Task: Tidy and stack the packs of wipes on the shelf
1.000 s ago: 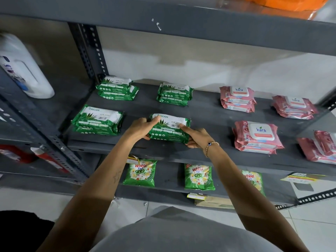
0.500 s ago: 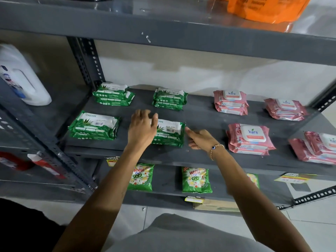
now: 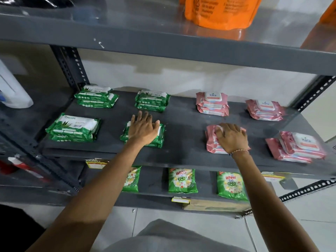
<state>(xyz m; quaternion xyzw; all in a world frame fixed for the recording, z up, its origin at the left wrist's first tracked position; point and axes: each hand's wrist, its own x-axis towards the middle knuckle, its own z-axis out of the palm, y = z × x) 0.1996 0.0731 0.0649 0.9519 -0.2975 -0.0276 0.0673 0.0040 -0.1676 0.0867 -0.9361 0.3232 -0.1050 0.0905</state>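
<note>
Nearest the camera, two bare forearms reach up and forward to a grey shelf (image 3: 181, 142); the left hand (image 3: 142, 129) lies palm down, fingers spread wide, flat on a green stack (image 3: 160, 135) of wipes at the shelf's front, gripping nothing; the right hand (image 3: 231, 137) rests palm down on a pink stack (image 3: 211, 140) at the front, fingers loosely curled over its top, and whether it grips the top pack cannot be told; a thin bracelet (image 3: 239, 151) circles that wrist.

Left of the left hand, well apart, sits a second green stack (image 3: 72, 129) marked Origami; right of the right hand, near the shelf's end, a pink pile (image 3: 298, 148) lies askew, its upper pack shifted off the lower one.

Beyond the left hand, just past its fingertips, stands a green rear stack (image 3: 152, 100); further left of that, by the upright post, another green pair (image 3: 96, 97), its packs slightly offset; beyond the right hand, a pink Kara stack (image 3: 212, 103); right of that, one more pink stack (image 3: 265, 110).

Below both hands, on the lower shelf, green Wheel pouches (image 3: 182, 180) stand in a row; above, on the top shelf, an orange bag (image 3: 221, 11).
</note>
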